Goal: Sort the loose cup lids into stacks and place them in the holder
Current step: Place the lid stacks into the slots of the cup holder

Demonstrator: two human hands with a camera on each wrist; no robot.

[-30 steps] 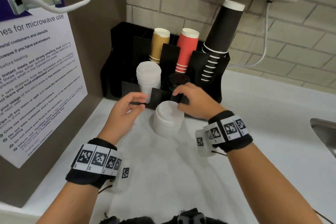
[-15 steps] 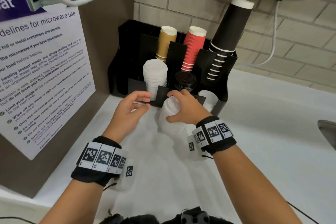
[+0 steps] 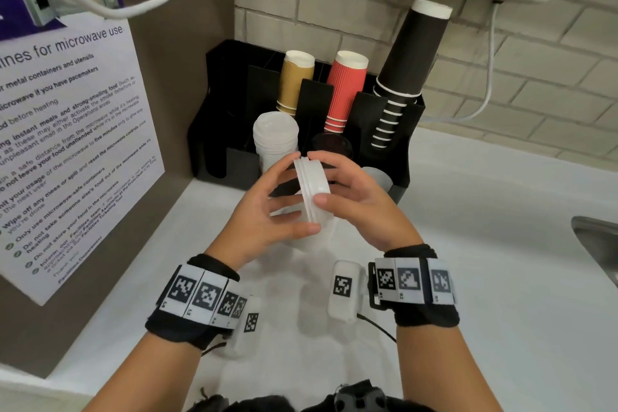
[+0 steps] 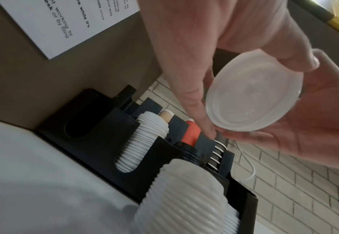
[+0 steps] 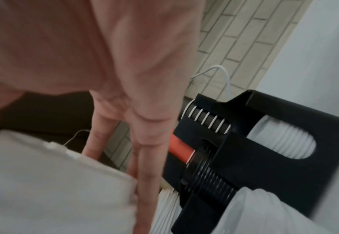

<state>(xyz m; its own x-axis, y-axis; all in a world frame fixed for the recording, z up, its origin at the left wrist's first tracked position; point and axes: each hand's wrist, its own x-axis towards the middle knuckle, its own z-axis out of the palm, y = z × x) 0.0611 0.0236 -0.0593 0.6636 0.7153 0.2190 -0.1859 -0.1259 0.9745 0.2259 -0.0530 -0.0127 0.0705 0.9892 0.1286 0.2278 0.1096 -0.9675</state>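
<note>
Above tabletop, near holder: both hands' fingers pinch white lids edge-on; loose grip risks lids slipping, separating.

Head camera looking down, wrist cameras close along hands, all sharing black holder.

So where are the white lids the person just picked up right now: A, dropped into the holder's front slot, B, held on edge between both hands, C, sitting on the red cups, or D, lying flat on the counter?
B: the white lids stand on edge between the left hand and right hand, above the counter.
</note>
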